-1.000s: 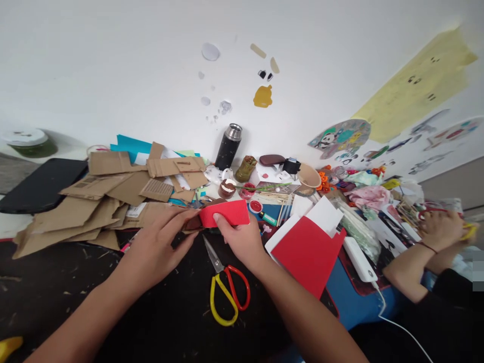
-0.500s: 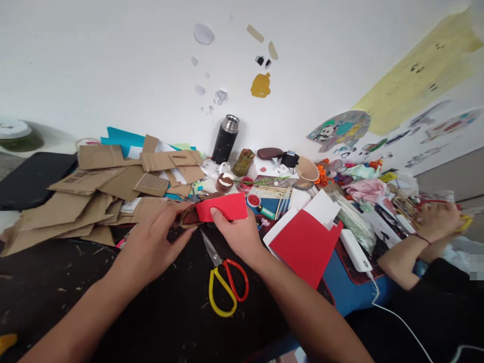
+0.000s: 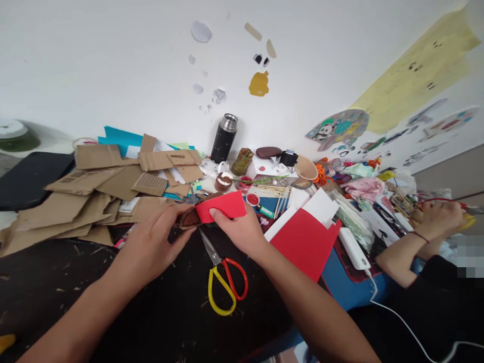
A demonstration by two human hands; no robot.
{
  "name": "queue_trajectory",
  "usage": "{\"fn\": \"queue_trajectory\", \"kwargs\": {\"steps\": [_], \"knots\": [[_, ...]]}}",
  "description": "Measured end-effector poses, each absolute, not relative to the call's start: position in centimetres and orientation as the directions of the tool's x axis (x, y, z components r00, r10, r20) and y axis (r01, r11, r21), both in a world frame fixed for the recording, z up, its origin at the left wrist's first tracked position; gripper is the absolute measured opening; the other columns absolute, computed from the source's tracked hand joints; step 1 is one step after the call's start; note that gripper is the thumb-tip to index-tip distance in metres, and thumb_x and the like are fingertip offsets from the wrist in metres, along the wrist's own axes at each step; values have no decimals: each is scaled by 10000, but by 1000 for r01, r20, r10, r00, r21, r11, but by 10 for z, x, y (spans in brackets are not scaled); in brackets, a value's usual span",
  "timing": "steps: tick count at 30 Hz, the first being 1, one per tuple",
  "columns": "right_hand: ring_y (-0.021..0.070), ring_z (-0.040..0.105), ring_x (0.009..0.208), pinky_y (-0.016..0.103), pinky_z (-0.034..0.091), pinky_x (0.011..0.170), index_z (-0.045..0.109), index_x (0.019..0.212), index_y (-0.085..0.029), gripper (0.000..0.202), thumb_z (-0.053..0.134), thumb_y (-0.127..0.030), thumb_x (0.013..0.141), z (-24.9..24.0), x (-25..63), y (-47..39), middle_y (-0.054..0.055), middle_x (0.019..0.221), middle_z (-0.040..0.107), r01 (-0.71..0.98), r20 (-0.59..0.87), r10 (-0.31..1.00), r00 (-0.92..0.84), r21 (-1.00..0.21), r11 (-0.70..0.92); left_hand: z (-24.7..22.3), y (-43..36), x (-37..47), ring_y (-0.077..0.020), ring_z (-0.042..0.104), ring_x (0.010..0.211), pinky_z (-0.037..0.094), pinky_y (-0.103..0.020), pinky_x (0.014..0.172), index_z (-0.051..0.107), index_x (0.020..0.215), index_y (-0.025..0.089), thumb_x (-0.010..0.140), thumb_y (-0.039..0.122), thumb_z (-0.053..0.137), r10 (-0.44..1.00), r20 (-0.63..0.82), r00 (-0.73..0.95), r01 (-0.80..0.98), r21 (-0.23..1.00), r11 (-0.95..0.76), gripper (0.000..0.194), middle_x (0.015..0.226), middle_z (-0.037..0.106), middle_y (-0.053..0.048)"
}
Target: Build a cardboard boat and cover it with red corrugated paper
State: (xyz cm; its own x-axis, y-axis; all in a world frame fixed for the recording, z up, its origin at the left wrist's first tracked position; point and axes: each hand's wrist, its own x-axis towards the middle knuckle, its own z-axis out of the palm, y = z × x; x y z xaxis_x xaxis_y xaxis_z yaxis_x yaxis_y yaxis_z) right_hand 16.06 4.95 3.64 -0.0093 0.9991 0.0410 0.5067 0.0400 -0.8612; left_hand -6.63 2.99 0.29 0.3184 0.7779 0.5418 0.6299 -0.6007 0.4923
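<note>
Between my hands is a small brown piece [image 3: 190,218], perhaps cardboard, with a red corrugated paper strip [image 3: 223,205] along its right side. My left hand [image 3: 153,232] grips the brown piece from the left, thumb below and fingers above. With its thumb pressed on the strip's face, my right hand [image 3: 240,229] pinches the red strip; its other fingers are hidden behind. Just below, scissors [image 3: 217,275] with one yellow and one red handle lie on the dark mat, blades partly under the hands.
Cardboard pieces [image 3: 60,206] are piled at left. A black flask [image 3: 224,138] stands by the wall. Red paper [image 3: 302,242] lies right of my right hand, beside a white device [image 3: 354,248] with a cable. Another person's hand [image 3: 442,217] works at far right.
The view has shifted very slightly. Both of my hands keep the same hold on the brown piece and the red strip. At right, the other person's hands have moved a little.
</note>
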Motion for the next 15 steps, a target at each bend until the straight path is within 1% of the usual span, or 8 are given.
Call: {"fn": "queue_trajectory", "kwargs": {"steps": [4, 9, 13, 15], "knots": [[265, 792, 897, 385, 629, 838, 726, 957, -241, 134, 793, -355, 931, 37, 159, 48, 63, 989, 850, 522, 52, 999, 0, -852, 44, 2, 31, -66, -367, 812, 1074, 675, -510, 886, 611, 1359, 296, 1075, 355, 627, 778, 543, 315, 617, 506, -603, 290, 1181, 816, -128], [265, 787, 866, 396, 637, 846, 717, 903, -244, 132, 793, -344, 944, 41, 158, 46, 65, 961, 846, 541, 65, 998, 9, -839, 50, 4, 31, -65, -362, 805, 1086, 668, -498, 903, 646, 1321, 280, 1063, 335, 643, 773, 557, 302, 602, 518, -608, 263, 1195, 809, -127], [284, 809, 964, 417, 636, 926, 750, 916, -254, 113, 763, -337, 992, 42, 157, 43, 72, 1023, 858, 492, 76, 996, -38, -867, 85, 5, 31, -66, -361, 798, 1100, 664, -500, 906, 619, 1352, 286, 1080, 357, 625, 777, 550, 306, 616, 508, -602, 281, 1200, 805, -123], [294, 814, 987, 421, 637, 938, 763, 913, -260, 130, 786, -360, 993, 41, 156, 42, 66, 1017, 861, 484, 72, 995, -74, -869, 99, 5, 31, -65, -355, 797, 1090, 665, -496, 900, 612, 1353, 294, 1083, 354, 619, 779, 547, 305, 622, 506, -598, 277, 1189, 802, -116]]}}
